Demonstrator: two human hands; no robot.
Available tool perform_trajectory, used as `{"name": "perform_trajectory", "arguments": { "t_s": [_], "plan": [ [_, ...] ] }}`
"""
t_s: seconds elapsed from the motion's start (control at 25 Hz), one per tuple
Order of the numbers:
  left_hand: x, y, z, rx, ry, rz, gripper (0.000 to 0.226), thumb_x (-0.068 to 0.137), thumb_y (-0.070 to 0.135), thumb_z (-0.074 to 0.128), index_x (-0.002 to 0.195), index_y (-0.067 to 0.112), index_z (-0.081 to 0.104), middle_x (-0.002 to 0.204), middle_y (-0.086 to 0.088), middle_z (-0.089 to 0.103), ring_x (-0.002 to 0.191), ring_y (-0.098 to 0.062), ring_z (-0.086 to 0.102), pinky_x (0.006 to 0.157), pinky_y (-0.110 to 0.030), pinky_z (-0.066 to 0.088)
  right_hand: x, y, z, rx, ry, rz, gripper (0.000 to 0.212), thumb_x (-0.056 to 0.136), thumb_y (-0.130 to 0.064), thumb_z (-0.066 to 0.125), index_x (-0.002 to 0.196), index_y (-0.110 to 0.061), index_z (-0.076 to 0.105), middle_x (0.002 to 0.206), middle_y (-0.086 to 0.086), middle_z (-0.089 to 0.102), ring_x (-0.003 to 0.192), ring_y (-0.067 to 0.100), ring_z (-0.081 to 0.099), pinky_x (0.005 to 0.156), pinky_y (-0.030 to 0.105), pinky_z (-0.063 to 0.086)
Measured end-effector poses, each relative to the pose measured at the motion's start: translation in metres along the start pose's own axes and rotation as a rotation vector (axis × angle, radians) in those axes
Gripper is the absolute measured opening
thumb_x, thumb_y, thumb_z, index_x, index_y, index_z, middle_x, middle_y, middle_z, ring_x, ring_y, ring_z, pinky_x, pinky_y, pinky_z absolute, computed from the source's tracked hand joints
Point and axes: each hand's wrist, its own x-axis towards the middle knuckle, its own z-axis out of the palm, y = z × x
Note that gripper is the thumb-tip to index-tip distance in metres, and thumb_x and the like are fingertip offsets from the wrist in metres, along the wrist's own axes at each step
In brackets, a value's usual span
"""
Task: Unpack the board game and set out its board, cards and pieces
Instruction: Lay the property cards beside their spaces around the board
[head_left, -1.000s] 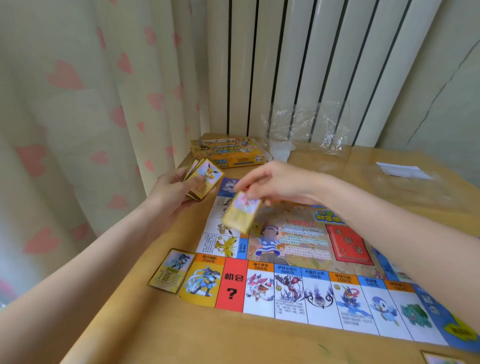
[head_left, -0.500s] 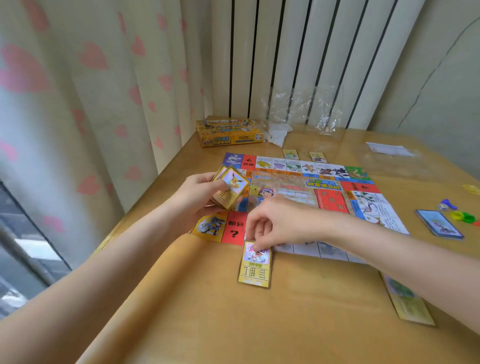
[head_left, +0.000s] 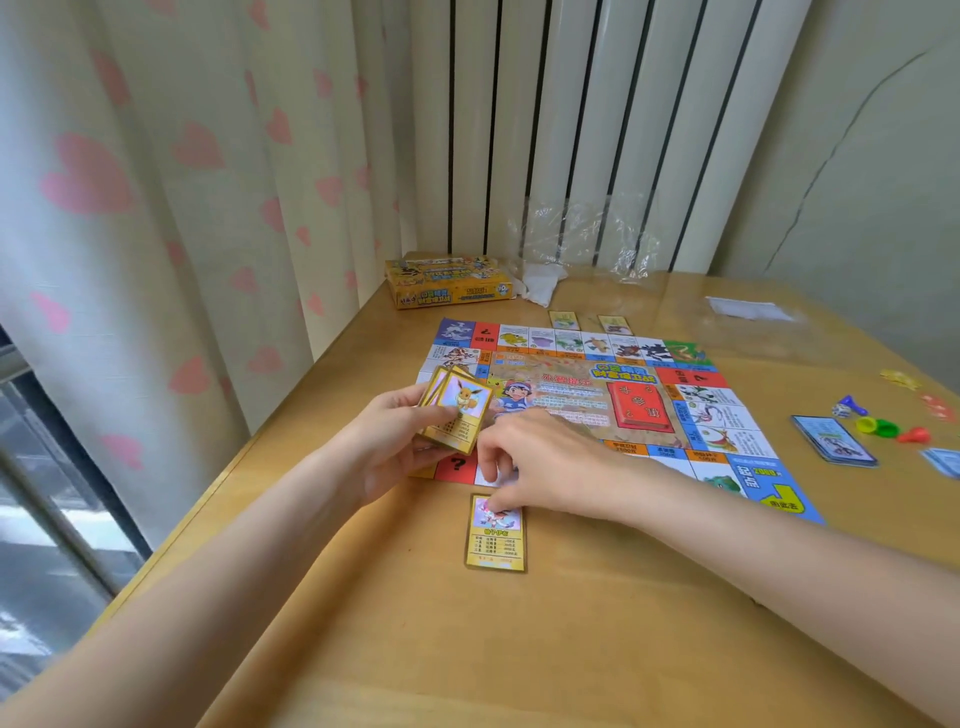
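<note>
The colourful game board (head_left: 639, 400) lies flat on the wooden table (head_left: 519, 639). My left hand (head_left: 387, 449) grips a fanned stack of gold-framed cards (head_left: 460, 413) over the board's near left corner. My right hand (head_left: 540, 462) reaches across, its fingertips touching the top of a single gold card (head_left: 496, 538) that lies on the table just below the board's near edge. Two more cards (head_left: 589, 319) lie past the board's far edge. A blue card stack (head_left: 834, 439) and coloured pawns (head_left: 878, 427) sit to the right.
The yellow game box (head_left: 449, 283) stands at the far left corner beside crumpled clear plastic wrap (head_left: 582, 244). A white slip of paper (head_left: 748, 307) lies at the far right. A heart-print curtain (head_left: 156, 208) hangs along the table's left edge.
My right hand carried a card from the stack down and laid it on the table below the board's near edge. The left hand kept holding the stack. The view drew back and tilted.
</note>
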Motion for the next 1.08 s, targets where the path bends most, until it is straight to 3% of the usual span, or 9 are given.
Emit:
{"name": "perform_trajectory", "arguments": {
  "t_s": [0.08,0.24,0.36,0.48,0.64,0.8,0.96,1.08],
  "plan": [
    [0.001,-0.001,0.001,0.012,0.026,-0.001,0.021,0.089,-0.001,0.054,0.1,0.013,0.065,0.078,-0.003,0.072,0.06,-0.011,0.068,0.061,-0.021,0.057,0.0,0.001,-0.007,0.028,0.063,0.049,0.017,0.076,-0.027,0.073,0.076,-0.021,0.057,0.073,-0.012,0.046,0.075,0.009,0.045,0.064,0.028,0.041],
    [0.003,0.005,0.009,0.013,0.04,0.038,0.021,0.086,0.0,0.059,0.098,0.016,0.065,0.077,-0.002,0.072,0.062,-0.009,0.068,0.059,-0.021,0.057,0.011,0.021,-0.036,0.397,0.315,0.261,0.02,0.079,-0.029,0.072,0.08,-0.011,0.064,0.07,-0.003,0.062,0.061,0.011,0.055,0.063,0.028,0.047],
    [0.004,0.007,0.02,0.092,-0.022,0.044,0.021,0.085,0.001,0.061,0.099,0.016,0.066,0.085,-0.004,0.072,0.069,-0.011,0.068,0.069,-0.024,0.058,0.015,0.035,-0.045,0.707,0.245,0.295,0.024,0.079,-0.018,0.073,0.097,-0.007,0.061,0.07,0.008,0.065,0.055,0.016,0.056,0.051,0.024,0.047],
    [0.006,0.018,0.017,0.118,-0.005,0.026,0.013,0.09,0.009,0.056,0.094,0.014,0.067,0.078,-0.005,0.071,0.064,-0.011,0.068,0.064,-0.023,0.058,0.024,0.038,-0.044,0.675,0.155,0.296,0.026,0.08,-0.009,0.071,0.103,-0.011,0.058,0.059,0.004,0.061,0.044,0.009,0.052,0.044,0.018,0.042],
    [0.018,0.047,-0.008,0.053,0.17,0.141,0.017,0.095,0.011,0.05,0.084,0.014,0.063,0.068,-0.002,0.068,0.051,-0.009,0.065,0.059,-0.023,0.056,0.053,0.038,-0.044,0.753,0.252,0.334,0.027,0.085,-0.005,0.065,0.109,-0.015,0.057,0.064,0.005,0.059,0.048,0.012,0.051,0.037,0.016,0.035],
    [0.031,0.054,-0.03,0.136,0.293,0.215,0.012,0.095,0.013,0.049,0.097,0.014,0.061,0.089,-0.007,0.068,0.069,-0.014,0.068,0.071,-0.027,0.056,0.087,0.04,-0.034,0.776,0.366,0.407,0.028,0.086,-0.003,0.062,0.112,-0.013,0.059,0.075,0.002,0.057,0.049,0.011,0.051,0.034,0.014,0.035],
    [0.036,0.047,-0.039,0.09,0.282,0.183,0.012,0.095,0.013,0.049,0.093,0.014,0.061,0.088,-0.008,0.069,0.067,-0.015,0.07,0.077,-0.029,0.055,0.105,0.043,-0.021,0.718,0.365,0.497,0.028,0.085,-0.006,0.064,0.111,-0.015,0.059,0.077,0.005,0.062,0.046,0.008,0.052,0.035,0.015,0.036],
    [0.041,0.043,-0.046,0.096,0.288,0.149,0.013,0.095,0.013,0.051,0.092,0.014,0.063,0.1,-0.014,0.068,0.088,-0.026,0.067,0.092,-0.038,0.051,0.115,0.043,-0.016,0.687,0.331,0.495,0.015,0.082,-0.009,0.068,0.092,-0.015,0.058,0.076,0.007,0.063,0.047,0.009,0.053,0.037,0.016,0.037]
  ]
}}
